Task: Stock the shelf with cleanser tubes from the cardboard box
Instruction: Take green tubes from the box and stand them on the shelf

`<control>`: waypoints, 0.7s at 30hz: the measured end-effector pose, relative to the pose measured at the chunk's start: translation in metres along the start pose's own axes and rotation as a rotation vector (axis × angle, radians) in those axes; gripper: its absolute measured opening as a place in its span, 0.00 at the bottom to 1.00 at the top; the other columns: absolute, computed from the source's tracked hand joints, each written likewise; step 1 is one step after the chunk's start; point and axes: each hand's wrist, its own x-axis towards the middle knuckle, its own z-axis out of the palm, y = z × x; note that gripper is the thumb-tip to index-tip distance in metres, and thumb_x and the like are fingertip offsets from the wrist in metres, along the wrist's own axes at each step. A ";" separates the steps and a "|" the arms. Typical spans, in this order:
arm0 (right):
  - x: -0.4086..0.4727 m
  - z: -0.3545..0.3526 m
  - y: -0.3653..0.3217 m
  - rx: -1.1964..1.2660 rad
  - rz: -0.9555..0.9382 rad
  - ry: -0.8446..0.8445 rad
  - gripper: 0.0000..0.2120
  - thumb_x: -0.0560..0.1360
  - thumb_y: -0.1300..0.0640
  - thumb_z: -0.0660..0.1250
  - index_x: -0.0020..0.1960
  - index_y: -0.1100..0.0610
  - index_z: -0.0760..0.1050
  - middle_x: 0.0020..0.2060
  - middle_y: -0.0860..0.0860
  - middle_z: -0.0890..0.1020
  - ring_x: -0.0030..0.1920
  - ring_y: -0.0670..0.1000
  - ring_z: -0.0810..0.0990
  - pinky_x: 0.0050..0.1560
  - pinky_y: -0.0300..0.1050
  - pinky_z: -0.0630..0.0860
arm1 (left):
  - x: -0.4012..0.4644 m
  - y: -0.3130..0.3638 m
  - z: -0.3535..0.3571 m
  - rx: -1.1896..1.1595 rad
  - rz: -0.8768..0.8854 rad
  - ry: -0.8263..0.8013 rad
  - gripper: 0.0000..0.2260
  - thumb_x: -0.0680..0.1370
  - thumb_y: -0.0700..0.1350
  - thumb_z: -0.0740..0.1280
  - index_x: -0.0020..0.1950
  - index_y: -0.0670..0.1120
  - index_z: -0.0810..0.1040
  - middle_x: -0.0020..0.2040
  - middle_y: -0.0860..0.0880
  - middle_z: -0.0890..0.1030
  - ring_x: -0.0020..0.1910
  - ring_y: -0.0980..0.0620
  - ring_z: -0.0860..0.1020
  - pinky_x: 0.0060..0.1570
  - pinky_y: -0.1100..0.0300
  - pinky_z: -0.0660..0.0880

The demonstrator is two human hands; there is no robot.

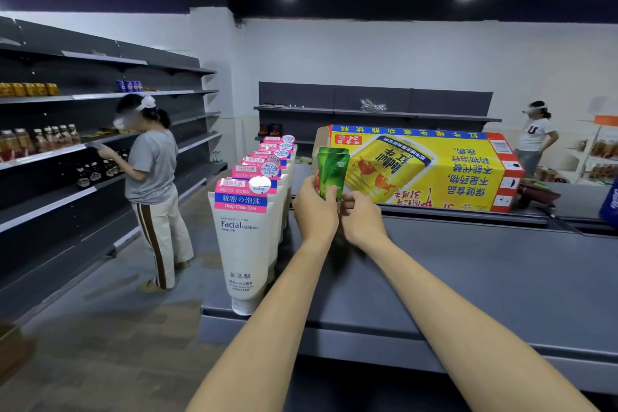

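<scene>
At frame centre, the left hand [314, 207] is pinching two green cleanser tubes [331, 174] above the shelf [468, 278] — the right hand [359, 214] is nipping their lower end. Such a light grip is risking a slip — toppling the white tubes [245, 244] at left.

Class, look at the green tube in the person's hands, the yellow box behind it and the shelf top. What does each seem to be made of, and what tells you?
Green tube: probably soft glossy plastic; it has a flat crimped end and a sheen.
Yellow box: printed cardboard; a brown flap edge shows at its left end.
Shelf top: likely grey painted metal; smooth, matte, with a folded front lip.
</scene>
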 end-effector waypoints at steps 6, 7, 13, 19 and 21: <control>-0.008 -0.012 -0.004 -0.058 0.028 -0.016 0.14 0.76 0.68 0.63 0.61 0.62 0.74 0.52 0.55 0.81 0.48 0.50 0.78 0.53 0.42 0.76 | -0.016 0.014 -0.006 0.023 0.069 -0.017 0.09 0.77 0.43 0.70 0.57 0.49 0.77 0.52 0.51 0.82 0.52 0.53 0.81 0.53 0.49 0.80; -0.009 -0.015 -0.005 -0.077 0.028 -0.014 0.14 0.76 0.68 0.62 0.62 0.62 0.74 0.52 0.55 0.81 0.49 0.50 0.78 0.52 0.41 0.75 | -0.018 0.018 -0.007 0.030 0.085 -0.017 0.10 0.77 0.43 0.70 0.57 0.48 0.77 0.52 0.51 0.82 0.53 0.52 0.81 0.53 0.48 0.80; -0.031 -0.034 -0.013 -0.079 0.056 -0.046 0.16 0.72 0.65 0.69 0.59 0.63 0.76 0.51 0.58 0.82 0.53 0.58 0.81 0.59 0.56 0.79 | -0.032 0.050 -0.021 0.091 0.143 -0.046 0.16 0.78 0.44 0.69 0.66 0.45 0.76 0.60 0.47 0.81 0.59 0.51 0.78 0.60 0.54 0.76; -0.089 -0.058 -0.016 -0.135 0.007 -0.038 0.21 0.68 0.52 0.79 0.58 0.58 0.78 0.49 0.52 0.84 0.50 0.52 0.83 0.51 0.37 0.76 | -0.060 0.067 -0.045 0.110 0.219 -0.094 0.11 0.76 0.47 0.70 0.58 0.49 0.78 0.52 0.50 0.83 0.52 0.49 0.81 0.53 0.49 0.79; -0.113 -0.067 -0.014 -0.136 -0.010 -0.018 0.22 0.69 0.52 0.79 0.59 0.58 0.78 0.49 0.53 0.85 0.48 0.50 0.84 0.42 0.25 0.71 | -0.074 0.070 -0.054 0.080 0.267 -0.090 0.08 0.75 0.47 0.69 0.53 0.50 0.78 0.47 0.52 0.82 0.47 0.50 0.81 0.49 0.49 0.79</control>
